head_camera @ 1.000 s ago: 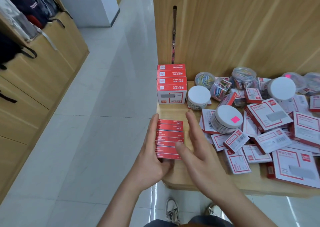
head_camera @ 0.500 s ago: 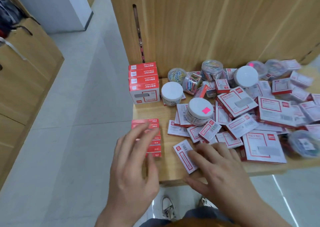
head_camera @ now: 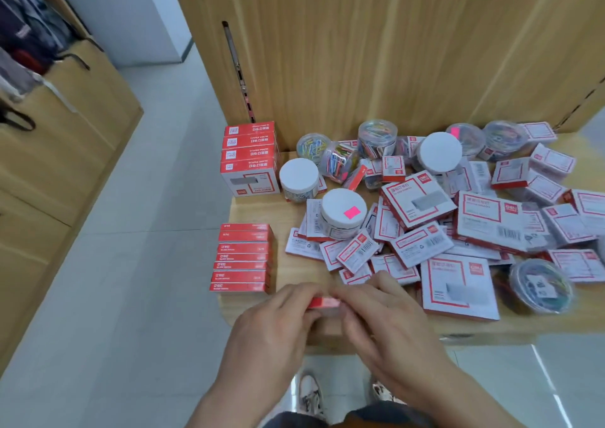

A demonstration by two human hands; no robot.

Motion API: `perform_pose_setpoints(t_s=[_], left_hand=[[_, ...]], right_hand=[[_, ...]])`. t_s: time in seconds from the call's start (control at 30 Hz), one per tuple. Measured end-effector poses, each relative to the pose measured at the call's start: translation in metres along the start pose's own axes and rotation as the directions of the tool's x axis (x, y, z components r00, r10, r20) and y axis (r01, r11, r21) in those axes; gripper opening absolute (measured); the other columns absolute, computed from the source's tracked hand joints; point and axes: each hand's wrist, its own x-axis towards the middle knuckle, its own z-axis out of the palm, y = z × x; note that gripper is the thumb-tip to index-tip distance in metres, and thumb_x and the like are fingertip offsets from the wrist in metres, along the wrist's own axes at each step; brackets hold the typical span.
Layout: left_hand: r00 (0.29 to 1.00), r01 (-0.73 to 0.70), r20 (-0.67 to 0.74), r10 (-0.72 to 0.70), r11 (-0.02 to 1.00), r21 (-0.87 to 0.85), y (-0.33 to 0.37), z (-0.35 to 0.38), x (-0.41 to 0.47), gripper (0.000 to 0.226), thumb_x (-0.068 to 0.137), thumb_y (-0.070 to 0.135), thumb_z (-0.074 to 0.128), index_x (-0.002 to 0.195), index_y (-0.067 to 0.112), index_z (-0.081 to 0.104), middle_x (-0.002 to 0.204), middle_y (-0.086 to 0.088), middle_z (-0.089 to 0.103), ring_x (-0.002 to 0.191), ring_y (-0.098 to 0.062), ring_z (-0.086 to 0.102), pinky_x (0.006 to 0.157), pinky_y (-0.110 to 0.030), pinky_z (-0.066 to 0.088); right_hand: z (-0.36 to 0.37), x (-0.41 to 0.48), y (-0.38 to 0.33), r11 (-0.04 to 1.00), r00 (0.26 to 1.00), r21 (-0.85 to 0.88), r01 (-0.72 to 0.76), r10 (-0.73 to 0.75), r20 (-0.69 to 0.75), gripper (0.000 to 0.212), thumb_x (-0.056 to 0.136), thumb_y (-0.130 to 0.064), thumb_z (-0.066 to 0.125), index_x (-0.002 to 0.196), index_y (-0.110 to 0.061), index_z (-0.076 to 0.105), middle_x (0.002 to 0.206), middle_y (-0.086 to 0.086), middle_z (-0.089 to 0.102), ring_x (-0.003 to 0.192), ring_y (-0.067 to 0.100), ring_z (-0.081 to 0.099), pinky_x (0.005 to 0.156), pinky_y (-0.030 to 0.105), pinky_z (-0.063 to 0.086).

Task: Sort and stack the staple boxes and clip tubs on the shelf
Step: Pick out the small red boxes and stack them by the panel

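I see my left hand [head_camera: 275, 324] and right hand [head_camera: 388, 324] both pinching one small red staple box [head_camera: 324, 303] over the near edge of the shelf [head_camera: 253, 210], just right of the corner stack [head_camera: 242, 257]

Red staple boxes [head_camera: 244, 257], white-lidded tubs [head_camera: 298, 179], one pink sticker [head_camera: 352, 212], pale wooden shelf [head_camera: 258, 210].

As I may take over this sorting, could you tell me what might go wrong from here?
The row of boxes stands right at the left edge of the shelf; adding the small red box, held by the left hand and right hand, could push some off. The pink-stickered tub seems to rest on loose boxes, so pulling one out may tip it. The clear tub near the front edge might slide off.
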Motion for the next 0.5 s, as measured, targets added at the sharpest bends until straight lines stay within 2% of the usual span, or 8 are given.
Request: perform_pose_setpoints(t_s=[0.07,0.17,0.23,0.33,0.43,0.5], left_hand=[[0.999,0.041,-0.027,-0.039,0.996,0.077,0.003,0.001,-0.001,0.021,0.088,0.035,0.040,0.107,0.036,0.049,0.096,0.013,0.060,0.071,-0.021,0.064,0.051,-0.035,0.052],[0.981,0.162,-0.128,-0.146,0.979,0.122,0.008,0.008,-0.004,0.019,0.089,0.031,0.047,0.108,0.035,0.050,0.096,0.014,0.060,0.072,-0.019,0.063,0.052,-0.035,0.051],[0.952,0.255,-0.188,-0.241,0.965,0.055,0.012,0.016,-0.007,0.024,0.089,0.025,0.059,0.108,0.037,0.051,0.100,0.019,0.058,0.079,-0.008,0.061,0.063,-0.027,0.050],[0.893,0.371,-0.218,-0.393,0.918,-0.137,0.017,0.032,-0.011,0.044,0.081,0.009,0.072,0.104,0.043,0.056,0.098,0.024,0.058,0.076,0.005,0.057,0.067,-0.007,0.042],[0.848,0.408,-0.272,-0.455,0.888,-0.212,0.025,0.043,-0.012,0.046,0.079,0.003,0.072,0.100,0.043,0.060,0.093,0.021,0.060,0.075,0.006,0.056,0.066,-0.005,0.041],[0.810,0.438,-0.314,-0.495,0.867,-0.235,0.027,0.044,-0.012,0.044,0.081,0.001,0.070,0.104,0.038,0.062,0.090,0.020,0.060,0.077,0.009,0.055,0.067,-0.002,0.038]], right_hand=[[-0.010,0.005,0.012,0.999,0.998,0.048,-0.016,0.019,-0.064,0.024,0.089,-0.027,0.052,0.108,-0.020,0.064,0.093,-0.009,0.066,0.083,0.018,0.051,0.074,0.029,0.042],[-0.025,0.020,0.030,0.999,0.993,-0.021,-0.025,0.022,-0.115,0.034,0.084,-0.028,0.056,0.115,-0.016,0.063,0.108,-0.001,0.064,0.096,0.022,0.051,0.086,0.031,0.042],[-0.032,0.030,0.041,0.994,1.000,-0.113,-0.008,0.007,-0.011,0.043,0.080,-0.031,0.059,0.122,-0.019,0.059,0.115,-0.002,0.062,0.102,0.024,0.048,0.086,0.040,0.046],[-0.036,0.039,0.050,0.980,0.984,-0.194,0.049,-0.015,0.176,0.051,0.074,-0.036,0.061,0.123,-0.025,0.055,0.114,-0.004,0.061,0.104,0.027,0.047,0.075,0.044,0.049],[-0.035,0.041,0.054,0.967,0.974,-0.235,0.095,-0.041,0.223,0.048,0.071,-0.039,0.067,0.116,-0.027,0.060,0.103,-0.002,0.060,0.099,0.029,0.052,0.070,0.042,0.045],[-0.035,0.045,0.056,0.967,0.972,-0.232,0.109,-0.055,0.227,0.042,0.072,-0.042,0.069,0.110,-0.027,0.064,0.101,-0.001,0.058,0.099,0.031,0.053,0.071,0.042,0.045]])
